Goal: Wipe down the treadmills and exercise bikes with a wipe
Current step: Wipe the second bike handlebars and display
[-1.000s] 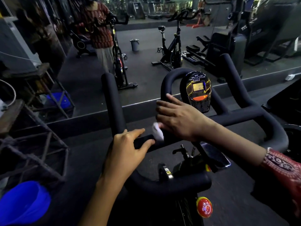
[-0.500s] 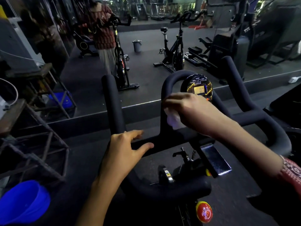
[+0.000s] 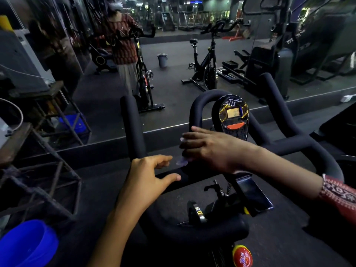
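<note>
A black exercise bike handlebar (image 3: 133, 120) fills the middle of the view, with an inner loop bar (image 3: 200, 101) and a round console (image 3: 233, 114) on it. My right hand (image 3: 208, 149) reaches across from the right and holds a white wipe (image 3: 182, 161) against the foot of the loop bar, just left of the console. Most of the wipe is hidden under its fingers. My left hand (image 3: 148, 180) rests on the left bend of the handlebar, with relaxed fingers and thumb on either side of the crossbar.
A wall mirror ahead reflects me and other bikes (image 3: 204, 72). On the left stand a metal rack (image 3: 44, 182) and a blue bucket (image 3: 25, 245). A knob with a red cap (image 3: 242, 256) and an adjusting lever (image 3: 215, 186) sit below the handlebar.
My right hand went with the wipe from the crossbar up the loop bar's left side, then came back down to its foot. My left hand stayed put.
</note>
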Demonstrator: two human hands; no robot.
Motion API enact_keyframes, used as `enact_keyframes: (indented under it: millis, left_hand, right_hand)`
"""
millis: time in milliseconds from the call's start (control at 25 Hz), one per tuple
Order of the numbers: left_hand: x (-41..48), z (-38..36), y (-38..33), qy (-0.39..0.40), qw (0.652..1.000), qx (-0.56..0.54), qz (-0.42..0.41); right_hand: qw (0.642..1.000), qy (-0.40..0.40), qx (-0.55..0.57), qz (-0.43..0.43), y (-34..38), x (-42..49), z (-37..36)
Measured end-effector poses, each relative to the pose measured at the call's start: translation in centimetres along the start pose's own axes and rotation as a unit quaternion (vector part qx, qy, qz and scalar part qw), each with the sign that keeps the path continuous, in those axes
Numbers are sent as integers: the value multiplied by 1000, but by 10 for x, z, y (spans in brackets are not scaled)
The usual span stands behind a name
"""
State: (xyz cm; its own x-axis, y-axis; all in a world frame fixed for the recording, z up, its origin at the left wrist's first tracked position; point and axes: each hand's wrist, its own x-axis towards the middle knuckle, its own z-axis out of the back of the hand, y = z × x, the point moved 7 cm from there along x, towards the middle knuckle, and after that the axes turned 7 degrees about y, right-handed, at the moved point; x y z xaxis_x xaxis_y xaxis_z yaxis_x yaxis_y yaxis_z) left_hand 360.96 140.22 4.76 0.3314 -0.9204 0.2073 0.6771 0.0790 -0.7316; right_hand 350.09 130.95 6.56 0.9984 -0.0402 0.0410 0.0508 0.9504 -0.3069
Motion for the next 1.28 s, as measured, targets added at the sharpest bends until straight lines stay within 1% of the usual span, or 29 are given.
enact_keyframes:
  millis: [40, 120, 200, 240, 360, 400, 440, 560, 640, 720, 760, 840, 880, 920, 1000, 1080, 1160, 1280]
  left_hand:
    - [2, 1, -2, -3, 1000, -1, -2]
    - [5, 2, -5, -18, 1000, -1, -9]
    - [7, 2, -7, -40, 999, 2, -9]
    - [9, 2, -8, -48, 999, 4, -8]
    - [16, -2, -5, -47, 999, 1, 4]
    - [19, -4, -3, -43, 999, -6, 10]
    - [23, -6, -2, -41, 999, -18, 16]
    - [39, -16, -8, -30, 997, -64, 22]
    - [53, -21, -15, -24, 996, -85, 29]
    - [68, -19, -21, -29, 995, -90, 27]
    - [74, -18, -26, -30, 995, -93, 19]
    - [87, -15, -34, -35, 993, -108, -4]
    - [92, -13, -37, -41, 992, -118, -8]
    - [96, -12, -38, -50, 991, -125, -10]
    - [104, -10, -39, -61, 990, -123, -14]
    - [110, -9, -40, -58, 992, -114, -12]
    - [118, -12, -45, -49, 991, -122, -10]
    - [138, -17, -63, -49, 992, -111, -41]
  right_hand:
    - [999, 7, -23, -26, -8, 7, 8]
    - [992, 57, -17, -108, -19, 21, 16]
    - [980, 118, -35, -155, -18, 29, 9]
    - [975, 166, -42, -141, -14, 30, 2]
    - [950, 309, -5, -43, -3, 21, -2]
    - [940, 341, -16, -20, -9, 20, -2]
    - [937, 349, -20, 3, -19, 23, -3]
    - [950, 307, 36, 47, -42, 39, 9]
    - [948, 314, 31, 54, -51, 49, 16]
    - [947, 320, 27, 23, -68, 58, 24]
    - [954, 298, 26, 11, -80, 61, 33]
    - [973, 229, 37, -20, -108, 63, 55]
    - [976, 206, 64, -37, -121, 62, 61]
    - [975, 195, 97, -36, -127, 62, 61]
    - [964, 214, 158, 5, -122, 65, 52]
    - [954, 225, 195, 36, -120, 71, 41]
    - [953, 188, 236, 30, -138, 66, 41]
    - [960, 86, 259, -54, -178, 40, 43]
